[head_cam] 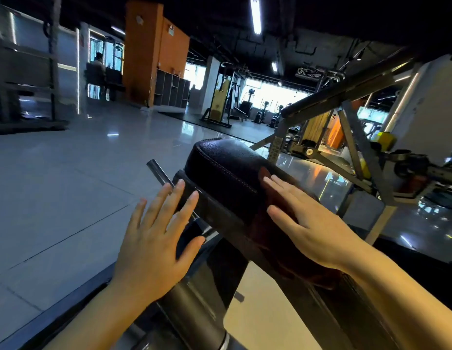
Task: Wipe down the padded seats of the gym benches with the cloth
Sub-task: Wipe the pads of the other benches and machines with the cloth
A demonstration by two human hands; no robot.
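A black padded seat (225, 168) with purple stitching stands in the middle of the view on a dark metal post. A dark reddish-brown cloth (278, 238) lies across its near right part and hangs over the edge. My right hand (313, 223) presses flat on the cloth with straight fingers. My left hand (156, 238) is spread open at the seat's left side, its fingertips by the seat's lower edge and a short metal bar (158, 173). It holds nothing.
A second, inclined bench pad (346, 94) on a grey steel frame rises to the right. Glossy grey floor tiles (68, 173) spread to the left. Gym machines, an orange pillar (149, 51) and a seated person are far back.
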